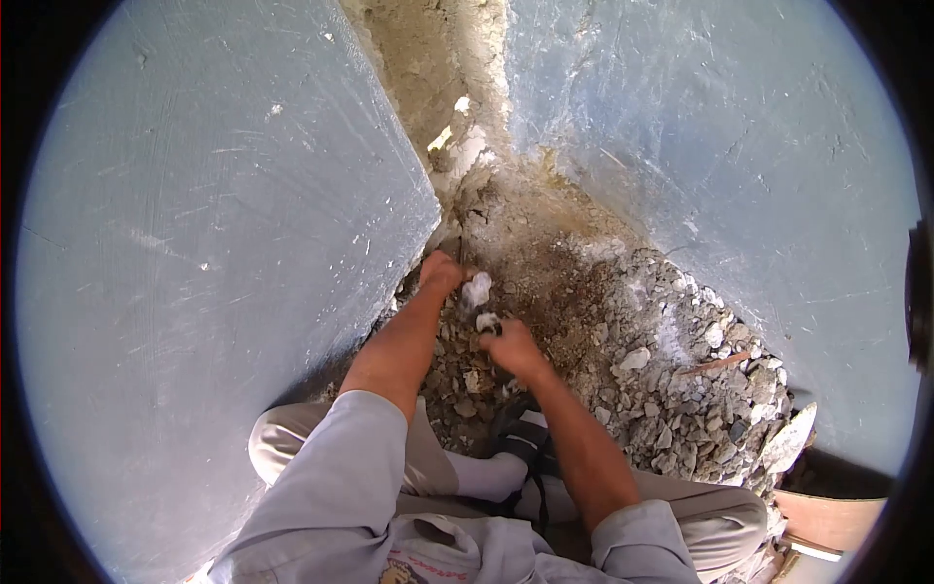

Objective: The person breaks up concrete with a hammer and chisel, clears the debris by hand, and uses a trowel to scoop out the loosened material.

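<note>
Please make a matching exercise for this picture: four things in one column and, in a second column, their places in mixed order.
Things:
1 left hand
2 right hand
3 rod
4 sandal

Places:
A on the rubble, at the right
B over a white sock
C at the foot of the left wall
D between the left hand and the sandal

Pairs: 1-C, 2-D, 3-A, 4-B

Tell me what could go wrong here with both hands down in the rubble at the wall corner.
1. Both hands are bare: the left hand and right hand sit among sharp-looking rubble, so cuts or pinched fingers seem likely.
2. The broken gap above them looks crumbly; loose pieces might drop onto the hands.
3. The sandal beside the rubble is open, so a rolling chunk could hurt the foot.
</note>
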Tool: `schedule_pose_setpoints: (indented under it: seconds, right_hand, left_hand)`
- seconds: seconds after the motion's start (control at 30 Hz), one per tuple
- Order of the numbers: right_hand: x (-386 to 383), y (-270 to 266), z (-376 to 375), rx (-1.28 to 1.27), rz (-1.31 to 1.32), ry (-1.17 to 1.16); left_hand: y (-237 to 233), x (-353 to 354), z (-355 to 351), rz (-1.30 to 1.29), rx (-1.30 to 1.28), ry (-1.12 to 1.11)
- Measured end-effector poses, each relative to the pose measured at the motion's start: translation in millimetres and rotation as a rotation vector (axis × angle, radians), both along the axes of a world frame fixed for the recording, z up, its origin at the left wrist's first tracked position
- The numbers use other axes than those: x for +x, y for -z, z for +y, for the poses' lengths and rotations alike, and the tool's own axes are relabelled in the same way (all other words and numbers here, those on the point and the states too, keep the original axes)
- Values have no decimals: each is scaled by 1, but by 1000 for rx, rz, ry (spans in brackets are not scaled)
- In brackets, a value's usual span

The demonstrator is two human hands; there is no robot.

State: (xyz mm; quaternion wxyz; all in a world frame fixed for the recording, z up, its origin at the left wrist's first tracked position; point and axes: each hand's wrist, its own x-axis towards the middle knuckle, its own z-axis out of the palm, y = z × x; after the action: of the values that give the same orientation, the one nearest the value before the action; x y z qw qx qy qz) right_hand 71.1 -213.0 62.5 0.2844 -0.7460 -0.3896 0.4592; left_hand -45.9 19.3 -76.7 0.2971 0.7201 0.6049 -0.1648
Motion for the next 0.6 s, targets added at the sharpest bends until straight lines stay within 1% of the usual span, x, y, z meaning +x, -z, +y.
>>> schedule_pose_setpoints:
  seconds: [0.03, 0.07, 0.1, 0.13, 0.17, 0.2, 0.23, 0.27, 0.33, 0.37, 0.4, 0.47, 0.57, 0.6]
  right_hand:
    - [-2, -19, -3, 5, 3, -11]
    - [-6, -28, -8, 2, 8, -35]
    - [-11, -25, -8, 11, 50, 45]
    - [-16, -24, -7, 24, 93, 126]
    - [-7, -24, -3, 37, 154, 145]
    - [-2, -42, 4, 51, 215, 157]
    - [3, -24, 7, 92, 123, 140]
    - [9, -8, 7, 86, 123, 159]
    - [19, 7, 2, 55, 96, 198]
    - [23, 13, -2, 30, 72, 217]
    - [26, 10, -4, 4, 48, 235]
    - [33, 3, -13, -118, 120, 275]
    - [39, -1, -17, -204, 182, 338]
    - [41, -7, -15, -210, 176, 341]
  left_hand:
    - [-55, 5, -14, 6, -17, -128]
    - [-86, 8, -26, 14, -42, -270]
    - [-82, 11, -26, -23, -17, -287]
    - [-80, 11, -32, 1, -35, -283]
    - [-82, 13, -30, 14, -41, -281]
    - [-95, 17, -31, 26, -46, -285]
    - [-117, 23, -42, 106, 28, -142]
    - [-119, 27, -43, 144, 33, -81]
    - [-118, 36, -44, 218, 40, 46]
    - [-114, 39, -42, 198, 51, 61]
    - [-110, 41, -40, 176, -12, -3]
    - [-104, 41, -33, 143, -140, -129]
    - [-74, 26, -19, 236, -79, 794]
    - [-73, 30, -15, 220, -30, 834]
